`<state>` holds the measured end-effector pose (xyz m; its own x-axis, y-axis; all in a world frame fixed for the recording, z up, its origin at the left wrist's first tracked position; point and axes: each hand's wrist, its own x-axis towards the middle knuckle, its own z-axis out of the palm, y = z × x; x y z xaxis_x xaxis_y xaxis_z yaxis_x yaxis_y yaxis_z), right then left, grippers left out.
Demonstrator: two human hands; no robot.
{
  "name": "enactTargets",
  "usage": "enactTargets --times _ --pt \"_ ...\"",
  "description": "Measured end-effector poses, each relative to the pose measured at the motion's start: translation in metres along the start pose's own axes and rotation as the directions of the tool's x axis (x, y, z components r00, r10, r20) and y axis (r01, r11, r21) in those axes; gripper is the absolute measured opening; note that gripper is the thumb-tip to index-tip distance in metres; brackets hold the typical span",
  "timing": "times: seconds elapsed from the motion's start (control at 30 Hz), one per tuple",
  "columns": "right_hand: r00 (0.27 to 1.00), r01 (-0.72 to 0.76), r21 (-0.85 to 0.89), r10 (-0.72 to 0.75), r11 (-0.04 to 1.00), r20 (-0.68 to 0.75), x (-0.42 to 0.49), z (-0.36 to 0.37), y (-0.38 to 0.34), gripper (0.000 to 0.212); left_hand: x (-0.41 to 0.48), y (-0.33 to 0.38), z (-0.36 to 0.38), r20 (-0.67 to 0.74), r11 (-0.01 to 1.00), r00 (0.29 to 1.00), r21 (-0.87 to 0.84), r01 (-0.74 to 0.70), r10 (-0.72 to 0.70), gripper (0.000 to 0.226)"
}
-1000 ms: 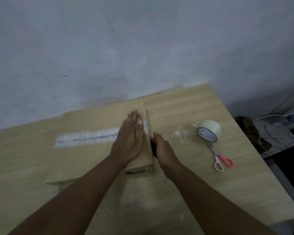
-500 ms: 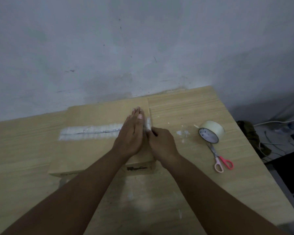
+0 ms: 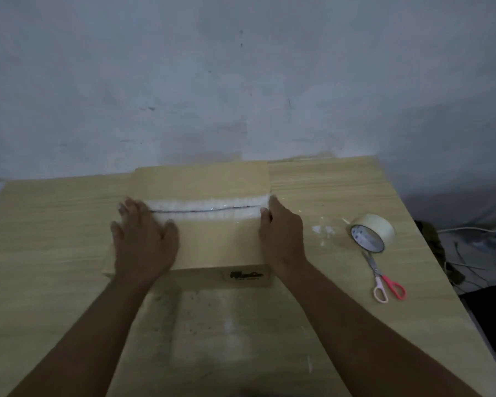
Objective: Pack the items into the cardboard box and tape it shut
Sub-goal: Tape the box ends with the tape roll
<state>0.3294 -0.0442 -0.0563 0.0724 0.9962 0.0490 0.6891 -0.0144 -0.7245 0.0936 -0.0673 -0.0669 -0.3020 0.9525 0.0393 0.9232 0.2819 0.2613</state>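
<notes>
Change: the left hand point(image 3: 145, 239) has slid from beside the right hand point(image 3: 282, 236) at the cardboard box's point(image 3: 221, 247) right end to its left end, baring the whole tape strip point(image 3: 206, 209).
Meaning: the seam is likely sealed; the ends need smoothing.
Left hand: flat, fingers spread, pressing the box's left end.
Right hand: fingers fairly straight, pressing the strip over the box's right edge.
Box: closed, between both hands.

Scuffed grey wall point(image 3: 241, 81), wooden table point(image 3: 40, 267)
</notes>
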Motion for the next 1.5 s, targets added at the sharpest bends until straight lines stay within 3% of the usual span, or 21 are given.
enactTargets --times 0.13,0.33,0.47,0.57,0.73,0.93,1.03,1.3,1.5 --pt "0.967 0.229 -0.453 -0.147 0.862 0.210 -0.002 0.015 0.008 0.052 0.009 -0.028 -0.010 0.038 0.995 0.999 -0.093 -0.022 0.026 0.071" --pt "0.932 0.360 -0.626 -0.289 0.692 0.217 0.004 0.011 -0.003 0.058 0.020 -0.029 -0.010 -0.055 0.981 0.991 -0.160 0.108 -0.119 0.067" --pt "0.910 0.408 -0.567 -0.269 0.715 0.316 0.016 0.027 -0.016 0.073 0.032 -0.032 -0.011 -0.046 0.965 0.980 -0.192 0.180 -0.192 0.070" --pt "0.879 0.465 -0.520 -0.300 0.717 0.372 0.021 0.034 -0.020 0.077 0.039 -0.037 -0.009 -0.023 0.948 0.973 -0.231 0.219 -0.230 0.058" --pt "0.786 0.591 -0.352 -0.419 0.726 0.455 0.003 0.023 -0.011 0.065 0.043 -0.042 -0.008 0.033 0.911 0.956 -0.295 0.289 -0.292 0.058" --pt "0.792 0.562 -0.250 -0.425 0.789 0.437 -0.007 0.020 -0.010 0.052 0.048 -0.049 -0.005 -0.025 0.897 0.952 -0.342 0.280 -0.306 0.052" --pt "0.747 0.594 -0.234 -0.419 0.769 0.516 0.003 0.035 -0.025 0.057 0.049 -0.049 -0.004 -0.021 0.890 0.943 -0.340 0.305 -0.332 0.050" --pt "0.604 0.712 -0.149 -0.490 0.686 0.629 0.034 0.086 -0.069 0.051 0.049 -0.060 -0.011 0.026 0.922 0.980 -0.336 0.192 -0.195 0.050" --pt "0.490 0.805 -0.084 -0.579 0.587 0.652 0.050 0.121 -0.095 0.053 0.034 -0.081 0.000 0.148 0.816 0.987 -0.561 0.141 -0.069 0.039"
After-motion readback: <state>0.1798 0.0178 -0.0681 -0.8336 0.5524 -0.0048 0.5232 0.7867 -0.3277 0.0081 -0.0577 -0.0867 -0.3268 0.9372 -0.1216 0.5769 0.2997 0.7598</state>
